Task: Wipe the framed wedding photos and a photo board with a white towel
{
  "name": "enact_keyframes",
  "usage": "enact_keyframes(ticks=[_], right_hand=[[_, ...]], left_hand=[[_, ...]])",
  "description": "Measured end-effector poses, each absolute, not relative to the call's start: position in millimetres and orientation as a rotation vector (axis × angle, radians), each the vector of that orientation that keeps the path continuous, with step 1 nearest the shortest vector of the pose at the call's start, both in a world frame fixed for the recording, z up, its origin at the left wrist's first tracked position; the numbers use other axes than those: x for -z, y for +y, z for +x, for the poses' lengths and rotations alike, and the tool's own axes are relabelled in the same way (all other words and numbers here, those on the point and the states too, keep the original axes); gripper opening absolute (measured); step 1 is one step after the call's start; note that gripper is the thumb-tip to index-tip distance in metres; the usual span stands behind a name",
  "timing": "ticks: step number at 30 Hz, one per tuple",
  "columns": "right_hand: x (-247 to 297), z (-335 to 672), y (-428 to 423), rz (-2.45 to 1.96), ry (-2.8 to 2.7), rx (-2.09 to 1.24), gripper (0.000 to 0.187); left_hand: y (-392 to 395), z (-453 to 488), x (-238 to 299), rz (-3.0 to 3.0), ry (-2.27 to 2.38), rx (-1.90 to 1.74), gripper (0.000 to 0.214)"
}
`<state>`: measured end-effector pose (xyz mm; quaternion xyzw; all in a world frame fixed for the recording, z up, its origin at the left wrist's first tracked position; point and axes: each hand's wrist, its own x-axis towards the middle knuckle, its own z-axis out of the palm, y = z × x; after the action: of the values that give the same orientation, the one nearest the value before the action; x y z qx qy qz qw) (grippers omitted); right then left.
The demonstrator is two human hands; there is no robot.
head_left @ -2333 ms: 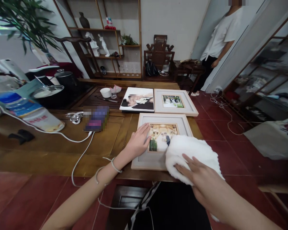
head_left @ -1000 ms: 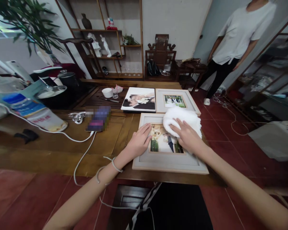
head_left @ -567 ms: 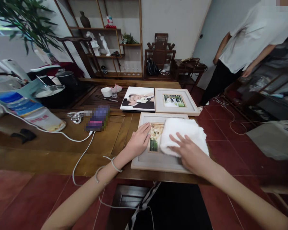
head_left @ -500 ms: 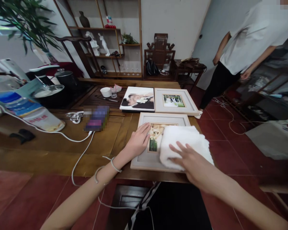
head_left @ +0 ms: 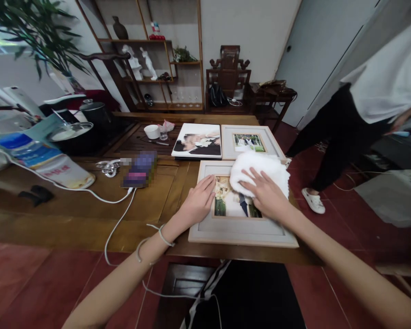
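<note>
We have framed photo [head_left: 234, 208] near front right corner of the bench [head_left: 157, 196], wood running left toward phone [head_left: 139, 171]; pale frame, grey mat. Our left hand [head_left: 197, 201] lies flat on it, right hand [head_left: 265, 192] (fingers spread) presses white cloth [head_left: 260, 163] over upper right.

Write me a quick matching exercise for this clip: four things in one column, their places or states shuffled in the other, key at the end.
Things
1. white cloth
2. left hand
3. phone
4. white cup

Places or states
A. has a white cable at its near edge
B. on the dark wooden panel
C. under the fingers of the right hand
D. resting on the left part of the nearest picture frame

Pairs: 1-C, 2-D, 3-A, 4-B
</note>
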<state>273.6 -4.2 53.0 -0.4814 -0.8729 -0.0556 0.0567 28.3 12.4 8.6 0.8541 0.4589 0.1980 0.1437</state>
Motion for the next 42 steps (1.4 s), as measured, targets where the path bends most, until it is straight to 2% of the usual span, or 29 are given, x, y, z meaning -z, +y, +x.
enact_keyframes(ticks=[3,6,11,16,20,25,30,33,37,42], right_hand=[[-54,274,23,-1.482,-2.636,0.257,0.067],[-55,271,24,-1.491,-2.684,0.209,0.068],[-67,266,-30,-1.488,-2.806,-0.114,0.072],[-98,270,-100,-1.298,-2.912,-0.509,0.086],[-108,265,-120,-1.204,-2.884,-0.625,0.087],[-86,252,-85,-1.397,-2.838,-0.515,0.080],[-60,255,-10,-1.521,-2.715,0.053,0.071],[-56,256,31,-1.572,-2.636,0.232,0.068],[-56,249,40,-1.561,-2.669,0.216,0.068],[-64,236,-25,-1.555,-2.839,-0.008,0.069]], left_hand=[[12,29,-9,2.455,1.336,-0.558,0.048],[13,29,-8,2.452,1.333,-0.563,0.048],[13,29,-5,2.458,1.322,-0.608,0.047],[13,29,-4,2.459,1.326,-0.622,0.046],[14,29,-4,2.474,1.324,-0.625,0.046],[12,30,-8,2.478,1.323,-0.581,0.047],[12,29,-9,2.471,1.314,-0.589,0.047],[14,28,-6,2.472,1.303,-0.617,0.046],[14,29,-4,2.462,1.315,-0.639,0.046],[12,31,-6,2.431,1.352,-0.649,0.046]])
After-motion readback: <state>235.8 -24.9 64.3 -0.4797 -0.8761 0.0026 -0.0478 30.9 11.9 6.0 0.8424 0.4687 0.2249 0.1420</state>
